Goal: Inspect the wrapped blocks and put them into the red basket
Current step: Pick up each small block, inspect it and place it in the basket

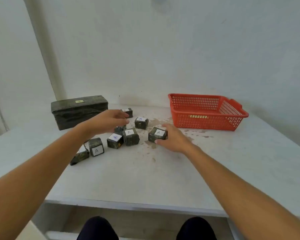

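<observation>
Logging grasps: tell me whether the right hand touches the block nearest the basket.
Touching. Head view: right hand pinches the block, thumb in front, fingers behind.
</observation>
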